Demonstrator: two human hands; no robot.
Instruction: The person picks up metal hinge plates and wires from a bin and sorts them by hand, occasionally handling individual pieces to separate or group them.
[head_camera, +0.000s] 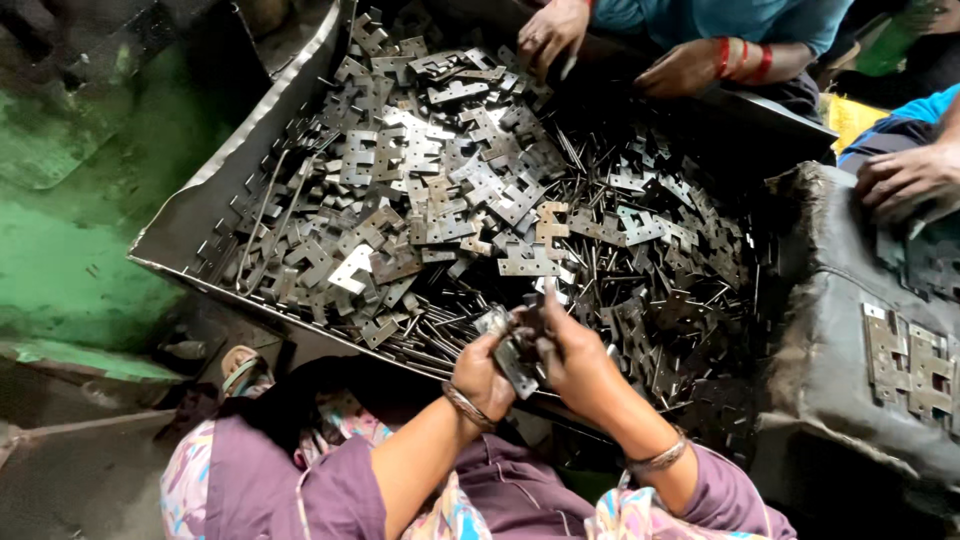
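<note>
One head camera looks steeply down, close over the hands (530, 360), facing a metal tray (190, 215) of hinge plates (450, 190).

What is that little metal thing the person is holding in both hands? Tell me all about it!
It is a small hinge piece, a flat plate of dull grey metal with notched edges, like the many others heaped in the metal tray behind it. The left hand and the right hand pinch it between them, just above the tray's near edge. It is tilted, with one end pointing down toward the person. Fingers cover part of it, so its holes and full shape cannot be seen.
</note>
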